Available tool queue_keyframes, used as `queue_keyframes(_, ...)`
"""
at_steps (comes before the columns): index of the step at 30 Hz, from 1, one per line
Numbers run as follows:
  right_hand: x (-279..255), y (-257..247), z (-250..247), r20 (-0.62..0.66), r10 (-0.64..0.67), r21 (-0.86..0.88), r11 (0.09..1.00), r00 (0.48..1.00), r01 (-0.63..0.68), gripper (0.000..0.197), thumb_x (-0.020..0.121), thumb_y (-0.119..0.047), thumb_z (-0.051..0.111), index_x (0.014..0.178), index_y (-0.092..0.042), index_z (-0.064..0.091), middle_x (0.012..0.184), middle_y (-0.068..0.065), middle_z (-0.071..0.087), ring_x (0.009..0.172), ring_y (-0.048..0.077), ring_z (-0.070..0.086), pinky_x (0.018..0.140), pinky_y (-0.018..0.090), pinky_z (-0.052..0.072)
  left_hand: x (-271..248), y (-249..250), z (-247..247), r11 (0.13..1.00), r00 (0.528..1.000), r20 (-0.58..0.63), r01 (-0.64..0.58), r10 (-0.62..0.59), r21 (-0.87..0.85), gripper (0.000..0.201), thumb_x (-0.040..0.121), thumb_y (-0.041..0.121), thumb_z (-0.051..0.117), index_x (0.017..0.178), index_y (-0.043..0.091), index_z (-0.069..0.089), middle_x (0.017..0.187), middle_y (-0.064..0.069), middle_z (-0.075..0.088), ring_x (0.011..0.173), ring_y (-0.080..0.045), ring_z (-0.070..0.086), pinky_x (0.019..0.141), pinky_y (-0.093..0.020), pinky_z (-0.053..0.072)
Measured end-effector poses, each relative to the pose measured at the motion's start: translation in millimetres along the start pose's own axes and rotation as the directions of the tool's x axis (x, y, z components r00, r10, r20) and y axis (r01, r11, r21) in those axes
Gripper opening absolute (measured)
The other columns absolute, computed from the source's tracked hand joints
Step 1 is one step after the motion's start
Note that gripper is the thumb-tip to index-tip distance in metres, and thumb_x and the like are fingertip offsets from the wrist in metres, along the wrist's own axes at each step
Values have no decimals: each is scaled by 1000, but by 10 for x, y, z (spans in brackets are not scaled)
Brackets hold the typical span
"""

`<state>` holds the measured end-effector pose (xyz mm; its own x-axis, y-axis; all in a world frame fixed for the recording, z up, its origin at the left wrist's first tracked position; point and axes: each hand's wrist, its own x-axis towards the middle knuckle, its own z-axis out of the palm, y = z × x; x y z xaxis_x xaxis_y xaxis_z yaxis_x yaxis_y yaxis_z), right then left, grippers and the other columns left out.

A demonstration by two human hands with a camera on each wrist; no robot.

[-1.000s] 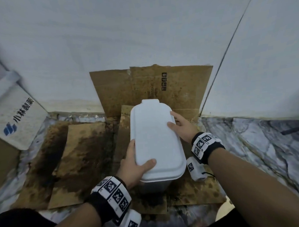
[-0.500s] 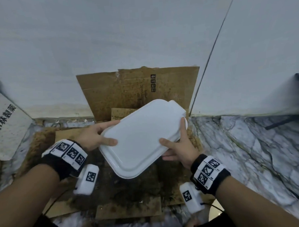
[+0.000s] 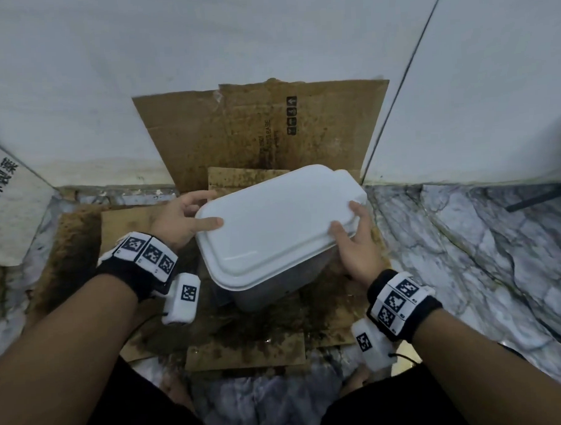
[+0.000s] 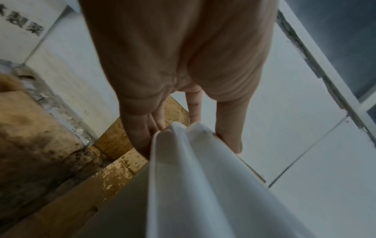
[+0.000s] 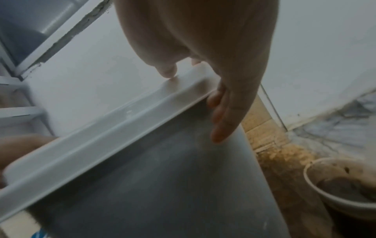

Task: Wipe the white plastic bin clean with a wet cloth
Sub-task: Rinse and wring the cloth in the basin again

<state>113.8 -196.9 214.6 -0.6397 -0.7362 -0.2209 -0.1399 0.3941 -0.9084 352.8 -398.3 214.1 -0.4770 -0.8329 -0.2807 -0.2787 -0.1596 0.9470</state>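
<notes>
You're working in dim, flat, bluish light with no hard shadows. A faint sheen sits on the bin lid (image 3: 273, 219). Your head view bends straight wall lines at the edges; both wrist views are soft and grainy, blurring toward the corners.

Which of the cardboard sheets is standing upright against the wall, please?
The large printed sheet behind the bin: it leans on the wall and bears black shipping symbols, while the other stained sheets lie flat on the floor.

The bin (image 3: 273, 225) is plain white; the cardboard (image 3: 253, 133) brown with dark stains; the floor (image 3: 467, 252) grey-veined marble.
</notes>
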Motion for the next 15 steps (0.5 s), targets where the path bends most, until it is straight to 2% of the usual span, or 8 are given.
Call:
queue_keyframes(2,153,4,-72,-105,-46,-105,994,993,35,31,95,-50,46,122,-40,36,128,4,44,101,21,51,80,31,43,-33,-27,-1,995,999,-52,11,-6,101,45,80,14,76,117,23,53,106,4,57,93,-12,57,67,-23,52)
queue_keyframes(4,304,-21,-147,-169,-66,-180,983,983,35,28,92,-53,48,114,-37,41,132,10,39,105,21,44,90,32,37,-80,-64,-20,975,993,-83,103,-89,197,58,80,32,76,121,24,36,120,0,48,95,-19,58,69,-39,55)
queue_keyframes(6,446,-45,-235,-150,-77,-122,991,986,58,36,91,-48,53,121,-32,42,134,7,40,116,23,47,98,38,41,-201,-75,-22,944,967,-31,253,-253,214,74,70,46,80,117,33,25,120,-2,48,91,-28,65,63,-45,59)
queue_keyframes(8,546,-61,-332,-70,-36,40,998,997,38,57,91,-34,62,140,-27,34,142,2,39,126,22,45,103,44,43,-307,-109,20,926,926,101,347,-363,152,98,48,50,88,118,41,21,118,-3,49,93,-31,66,64,-49,59)
queue_keyframes(9,577,-66,-372,-23,7,129,992,1000,-4,66,90,-27,64,146,-26,28,142,1,40,126,23,47,103,46,45,-347,-131,47,930,923,138,345,-360,124,106,42,47,91,120,42,19,120,-2,47,97,-29,63,63,-49,59)
queue_keyframes(10,590,-71,-397,25,38,197,980,999,-42,71,89,-22,66,148,-26,27,138,0,44,122,24,51,101,48,47,-385,-138,85,944,933,148,316,-327,92,107,46,39,92,123,41,18,123,-1,44,101,-25,59,62,-48,59)
queue_keyframes(12,603,-74,-407,77,49,237,969,996,-66,68,87,-16,67,146,-25,34,124,-5,54,109,22,60,96,51,51,-393,-140,113,965,960,94,263,-263,17,94,65,17,86,129,36,19,124,-1,43,105,-24,55,57,-45,59)
queue_keyframes(15,546,-93,-383,86,39,250,967,996,-59,67,83,-14,70,142,-28,42,124,-1,57,106,23,63,86,47,56,-354,-134,45,981,983,35,181,-179,-73,89,70,3,81,135,29,28,121,-3,51,106,-26,57,60,-49,59)
